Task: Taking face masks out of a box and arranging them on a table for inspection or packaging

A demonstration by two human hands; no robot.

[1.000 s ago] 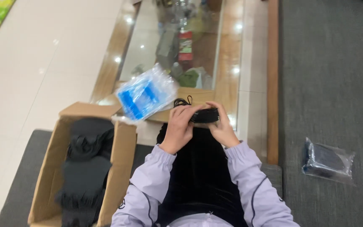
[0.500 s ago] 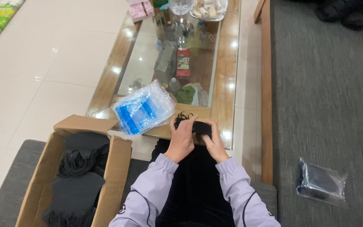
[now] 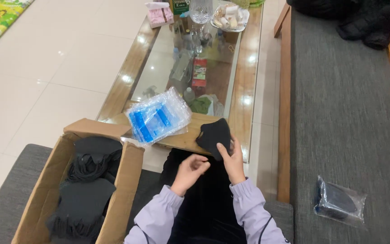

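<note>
My right hand [image 3: 232, 159] holds a black face mask [image 3: 212, 134] up against the near edge of the glass coffee table [image 3: 244, 86]. My left hand [image 3: 190, 170] hovers just below and left of it, fingers loosely curled, holding nothing. A stack of clear plastic bags with blue strips [image 3: 158, 116] lies on the table corner to the left of the mask. An open cardboard box [image 3: 125, 180] full of black masks [image 3: 84, 190] stands at my left side.
A sealed clear bag holding a black mask [image 3: 339, 204] lies on the grey sofa [image 3: 348, 113] to my right. The table carries a glass jar [image 3: 201, 10], a dish of small items [image 3: 230, 16] and a pink tissue pack [image 3: 160, 14]. Dark clothing [image 3: 362, 18] is piled at the far right.
The camera tilted up, showing more of the table. Both hands held the mask together before; now my left hand has let go and dropped lower, and the right hand holds the mask alone.
</note>
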